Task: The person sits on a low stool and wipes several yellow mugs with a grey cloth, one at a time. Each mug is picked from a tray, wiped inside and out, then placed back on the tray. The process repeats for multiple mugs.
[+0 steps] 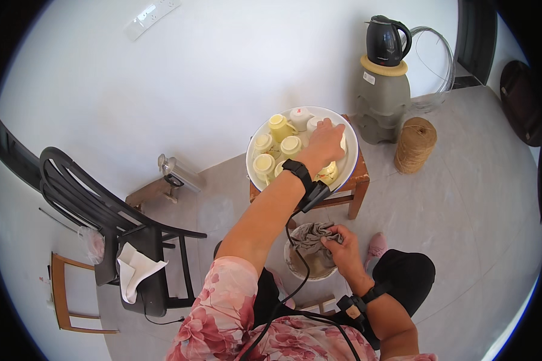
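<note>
A round white enamel tray [257,176] with a blue rim holds several upside-down pale yellow and white cups, among them a yellow cup [281,128]. Over the tray's right side reaches my left hand [323,142], its fingers bent among white cups; it hides whether they grip one. A floral-marked cup [327,173] lies just below that hand. Lower down, my right hand [344,252] pinches a crumpled grey cloth [314,237]. The cloth hangs over a white bucket [293,268] of cloudy water, between my legs.
A wooden stool [360,180] bears the tray, close to the wall. To the right are a black electric kettle [384,43] on a grey-green plastic container [381,99] and a twine spool [415,144]. Leftward stands a black chair [151,266] with a white cloth [135,270].
</note>
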Tool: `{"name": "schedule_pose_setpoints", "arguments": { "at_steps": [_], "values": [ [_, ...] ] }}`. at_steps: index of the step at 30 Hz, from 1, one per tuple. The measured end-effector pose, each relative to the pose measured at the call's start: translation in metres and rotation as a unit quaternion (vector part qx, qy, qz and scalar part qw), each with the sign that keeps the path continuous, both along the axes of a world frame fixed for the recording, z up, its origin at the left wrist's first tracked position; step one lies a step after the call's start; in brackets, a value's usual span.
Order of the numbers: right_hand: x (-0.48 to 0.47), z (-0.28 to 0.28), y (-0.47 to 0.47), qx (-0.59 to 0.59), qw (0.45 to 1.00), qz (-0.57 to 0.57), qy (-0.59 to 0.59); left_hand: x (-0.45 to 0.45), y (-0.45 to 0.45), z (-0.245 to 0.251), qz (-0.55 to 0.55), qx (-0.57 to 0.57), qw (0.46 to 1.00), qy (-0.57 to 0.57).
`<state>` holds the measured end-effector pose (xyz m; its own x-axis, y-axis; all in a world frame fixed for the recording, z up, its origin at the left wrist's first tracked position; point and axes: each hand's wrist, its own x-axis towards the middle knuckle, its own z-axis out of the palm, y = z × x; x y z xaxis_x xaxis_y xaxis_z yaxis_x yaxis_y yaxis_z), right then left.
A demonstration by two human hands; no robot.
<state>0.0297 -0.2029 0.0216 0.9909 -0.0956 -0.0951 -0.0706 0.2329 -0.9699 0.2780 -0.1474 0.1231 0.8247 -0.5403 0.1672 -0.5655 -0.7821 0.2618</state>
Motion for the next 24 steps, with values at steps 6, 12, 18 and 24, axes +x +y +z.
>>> {"name": "schedule_pose_setpoints", "arguments": {
  "at_steps": [6,12,18,24],
  "values": [
    [0.000,0.020,0.002,0.038,0.998,0.022,0.035,-0.009,0.000,0.007,0.027,-0.013,0.999,0.029],
    [0.002,0.030,0.000,-0.032,0.998,0.026,0.041,-0.019,0.012,0.027,-0.022,-0.090,0.996,0.006],
    [0.003,0.020,-0.005,-0.037,0.998,0.013,0.045,-0.083,0.066,0.042,-0.072,-0.318,0.945,-0.033],
    [0.007,0.010,-0.009,-0.079,0.995,-0.012,0.060,-0.187,0.135,-0.003,-0.039,-0.362,0.920,0.145]
  ]
}}
